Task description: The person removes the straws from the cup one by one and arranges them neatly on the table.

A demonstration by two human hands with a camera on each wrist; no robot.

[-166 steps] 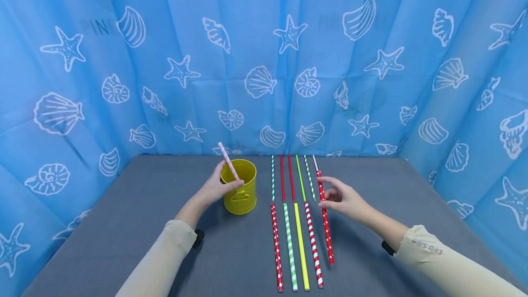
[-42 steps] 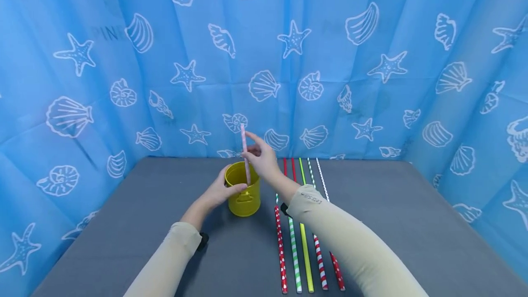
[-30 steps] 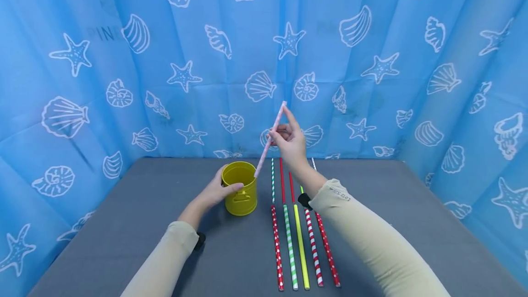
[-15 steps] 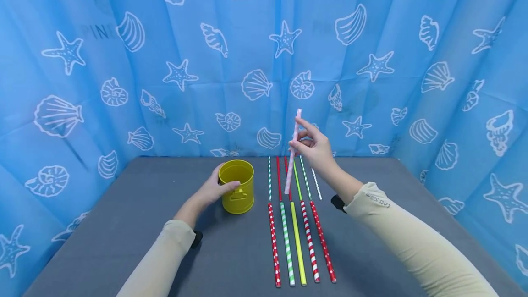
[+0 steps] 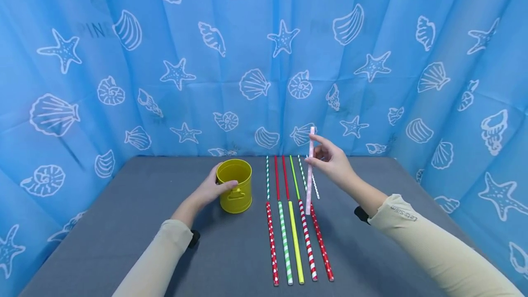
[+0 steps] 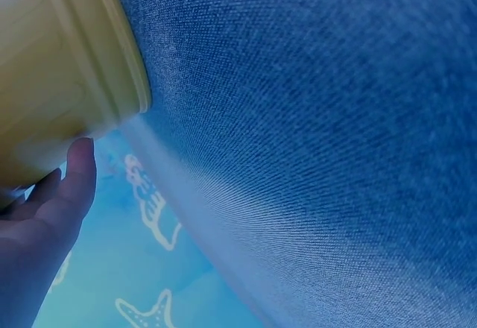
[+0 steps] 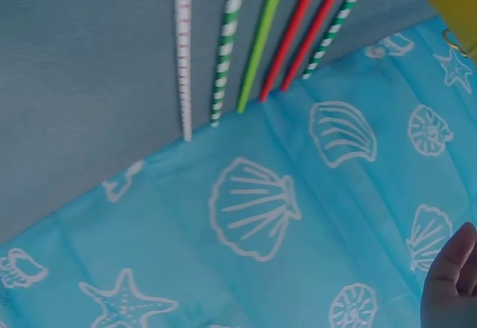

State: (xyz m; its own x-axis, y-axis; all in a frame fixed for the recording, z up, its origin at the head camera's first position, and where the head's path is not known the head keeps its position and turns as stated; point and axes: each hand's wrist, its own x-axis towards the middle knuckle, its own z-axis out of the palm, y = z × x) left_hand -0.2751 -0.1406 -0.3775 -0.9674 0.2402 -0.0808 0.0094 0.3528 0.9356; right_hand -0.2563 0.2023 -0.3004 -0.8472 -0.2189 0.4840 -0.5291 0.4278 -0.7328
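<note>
My left hand (image 5: 209,190) holds the side of a yellow metal bucket (image 5: 235,203), its thumb at the front near a small handle. The left wrist view shows the bucket's lower wall (image 6: 71,67) beside the fingers. A pink patterned paper straw (image 5: 309,189) is pinched upright in my right hand (image 5: 335,165), overlapping the right end of two rows of straws. The front row has a red heart-patterned straw (image 5: 271,246), a green-striped one (image 5: 285,246), a yellow one (image 5: 296,246), a red-striped one (image 5: 308,246) and a red spotted one (image 5: 322,246).
Thinner straws form the back row: green-striped (image 5: 267,178), red (image 5: 277,178), another red (image 5: 286,178), lime green (image 5: 294,178), another green-striped (image 7: 223,52) and a white patterned one (image 7: 185,67). A blue shell-print curtain (image 5: 264,58) borders the grey tabletop (image 5: 136,205).
The red spotted straw was laid down at the front row's right end. My right hand then drew the pink straw out of the bucket and carried it right. My left hand stayed on the bucket.
</note>
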